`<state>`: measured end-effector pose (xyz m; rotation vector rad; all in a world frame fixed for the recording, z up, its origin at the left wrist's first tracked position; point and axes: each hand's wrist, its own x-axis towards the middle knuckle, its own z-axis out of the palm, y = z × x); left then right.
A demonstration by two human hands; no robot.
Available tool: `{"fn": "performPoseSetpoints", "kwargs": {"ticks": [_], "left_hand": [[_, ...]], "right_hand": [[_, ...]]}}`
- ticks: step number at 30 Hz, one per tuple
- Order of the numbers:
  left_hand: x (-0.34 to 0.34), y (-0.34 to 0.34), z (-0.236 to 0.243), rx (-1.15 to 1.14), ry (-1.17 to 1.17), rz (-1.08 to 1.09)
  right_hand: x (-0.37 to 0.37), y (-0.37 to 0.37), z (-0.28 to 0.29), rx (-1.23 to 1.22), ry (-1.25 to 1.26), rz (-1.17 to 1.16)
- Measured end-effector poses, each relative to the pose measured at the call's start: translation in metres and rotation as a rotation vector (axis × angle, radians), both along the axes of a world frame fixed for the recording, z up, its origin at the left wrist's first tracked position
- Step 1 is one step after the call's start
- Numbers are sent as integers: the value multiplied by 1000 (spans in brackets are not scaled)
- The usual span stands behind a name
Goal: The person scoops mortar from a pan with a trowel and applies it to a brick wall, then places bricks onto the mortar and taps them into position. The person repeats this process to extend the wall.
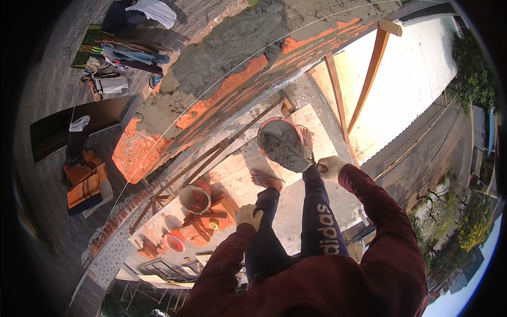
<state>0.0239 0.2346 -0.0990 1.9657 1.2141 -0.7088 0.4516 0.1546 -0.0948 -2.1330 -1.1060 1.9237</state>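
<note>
My right hand [331, 168], in a pale glove, is closed round the handle of a trowel [310, 162]. Its mortar-smeared blade is at the near rim of a reddish bucket [261, 138]. Wet grey mortar [284, 143] lies inside this bucket, heaped toward my right hand. Beside my left knee is my left hand [248, 216], also gloved, with nothing visible in it and its fingers loosely apart. Ahead runs a brick wall [222, 98] of orange blocks, its top coated with grey mortar [232, 47]. A thin string [203, 92] stretches along it.
My sandalled feet stand on a plank platform [243, 174]. Left of them are a second bucket [195, 198], broken orange bricks [219, 211] and a small red container [175, 241]. Wooden braces [369, 74] rise at the right beside a pale roof [406, 68]. Clothes [129, 53] lie beyond the wall.
</note>
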Motion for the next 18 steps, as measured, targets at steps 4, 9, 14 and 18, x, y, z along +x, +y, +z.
{"fn": "performPoseSetpoints", "kwargs": {"ticks": [4,9,14,18], "left_hand": [[-6,-5,34,-46,-152,210],[-11,-6,98,-103,-91,409],[-60,-79,90,-95,-161,773],[-62,-121,93,-201,-215,1068]], "right_hand": [[54,45,159,122,-9,148],[78,157,350,170,-77,423],[54,260,418,441,-186,602],[31,314,406,742,-386,650]]}}
